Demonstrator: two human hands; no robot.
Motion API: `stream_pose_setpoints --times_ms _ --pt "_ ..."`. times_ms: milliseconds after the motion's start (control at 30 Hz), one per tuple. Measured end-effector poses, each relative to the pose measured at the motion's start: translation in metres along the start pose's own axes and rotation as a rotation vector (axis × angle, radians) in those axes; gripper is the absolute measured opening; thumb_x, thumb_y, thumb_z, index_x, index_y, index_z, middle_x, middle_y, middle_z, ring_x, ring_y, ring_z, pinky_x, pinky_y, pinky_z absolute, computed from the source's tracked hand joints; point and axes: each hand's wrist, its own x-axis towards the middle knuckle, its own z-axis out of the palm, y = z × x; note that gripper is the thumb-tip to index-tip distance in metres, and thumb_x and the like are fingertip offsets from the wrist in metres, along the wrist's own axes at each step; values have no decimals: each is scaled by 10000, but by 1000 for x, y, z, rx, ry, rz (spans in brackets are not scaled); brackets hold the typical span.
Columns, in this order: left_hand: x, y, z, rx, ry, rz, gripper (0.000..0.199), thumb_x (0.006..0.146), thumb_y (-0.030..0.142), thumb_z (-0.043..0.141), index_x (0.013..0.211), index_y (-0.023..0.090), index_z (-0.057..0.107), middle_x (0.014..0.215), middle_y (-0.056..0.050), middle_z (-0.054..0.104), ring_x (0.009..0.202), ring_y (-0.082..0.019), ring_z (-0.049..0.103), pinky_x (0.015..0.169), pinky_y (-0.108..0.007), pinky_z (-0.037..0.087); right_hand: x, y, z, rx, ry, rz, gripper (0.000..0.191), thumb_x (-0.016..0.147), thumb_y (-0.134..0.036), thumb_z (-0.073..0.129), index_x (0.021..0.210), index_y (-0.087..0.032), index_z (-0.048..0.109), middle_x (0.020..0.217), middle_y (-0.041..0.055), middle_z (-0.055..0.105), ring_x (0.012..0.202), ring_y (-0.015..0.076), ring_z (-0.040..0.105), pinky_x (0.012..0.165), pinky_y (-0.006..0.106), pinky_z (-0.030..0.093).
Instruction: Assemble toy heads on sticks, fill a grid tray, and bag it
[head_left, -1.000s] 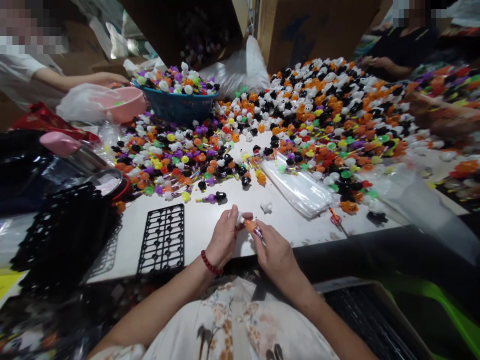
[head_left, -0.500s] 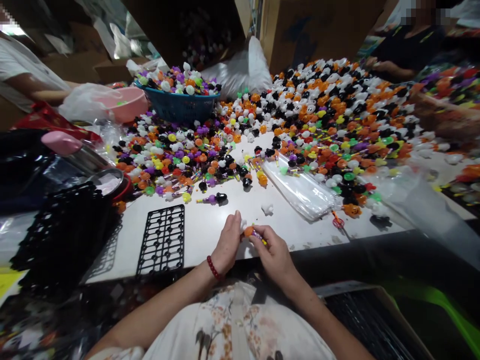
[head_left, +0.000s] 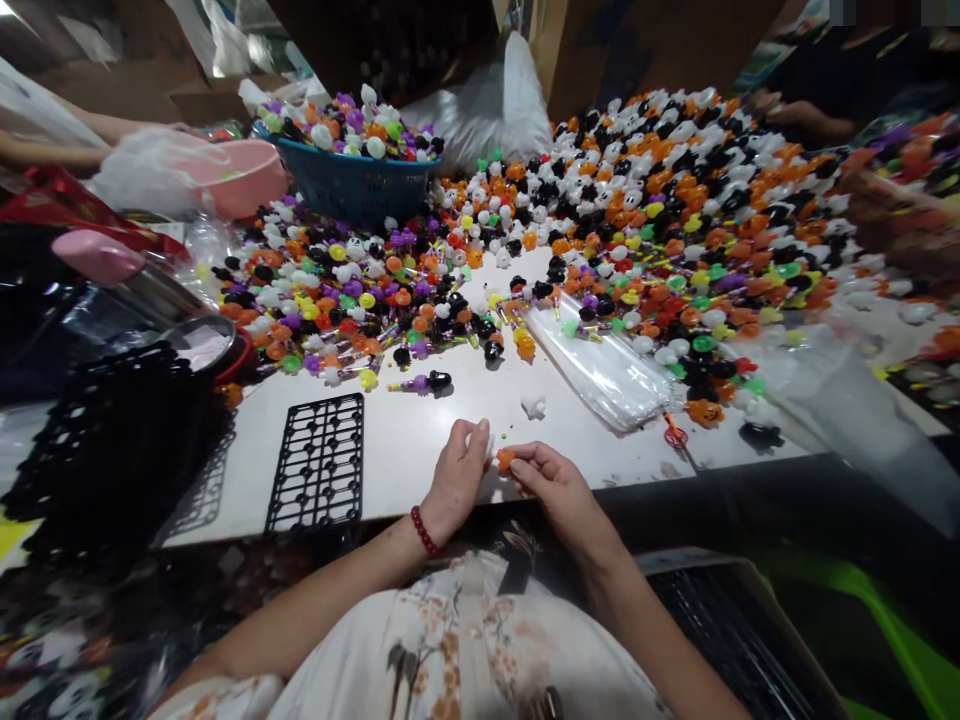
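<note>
Close to the table's front edge, my left hand (head_left: 454,482) is closed, a red bead bracelet at its wrist. A small white plastic piece (head_left: 491,447) shows at its fingertips. My right hand (head_left: 553,478) pinches a small orange plastic piece (head_left: 505,459), which is right beside the white one. Whether the two pieces touch I cannot tell. Just beyond my hands a white ghost-like figure (head_left: 533,406) lies loose on the tabletop. Farther left is a purple and black toy pen (head_left: 421,383).
A black plastic grid (head_left: 316,462) lies to the left, near a stack of black grids (head_left: 112,450). Clear plastic bags (head_left: 607,370) and red-handled scissors (head_left: 676,434) lie right. Behind are heaped figures (head_left: 637,190), a blue basket (head_left: 352,185) and a pink bowl (head_left: 247,180). Co-workers' arms show at both sides.
The orange piece has turned in my right fingers, and its striped, yellow-tipped stem no longer shows. Small green bits now show on the table beyond my hands. The view has shifted slightly.
</note>
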Motion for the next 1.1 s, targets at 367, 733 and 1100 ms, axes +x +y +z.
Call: stream_pose_setpoints --times_ms 367,733,1100 --pt "4 11 -8 210 -56 8 368 940 464 401 664 222 413 578 42 408 557 -137 388 556 -279 286 -5 -4 12 -430 5 -313 227 923 -367 603 1001 -192 725 976 58 732 898 189 669 839 310 515" --pt "-13 2 1 232 -24 59 345 952 483 399 729 220 387 618 60 373 586 -122 378 593 -267 313 -1 -4 18 -622 33 -416 200 937 -286 547 935 -184 718 895 50 714 826 176 653 786 288 504" --pt "5 11 -11 -68 -91 -68 446 884 630 481 762 201 466 577 46 501 515 -104 458 527 -228 383 15 -6 -6 -602 -29 -259 324 902 -342 616 1189 -192 629 1023 40 688 915 175 644 828 295 503"
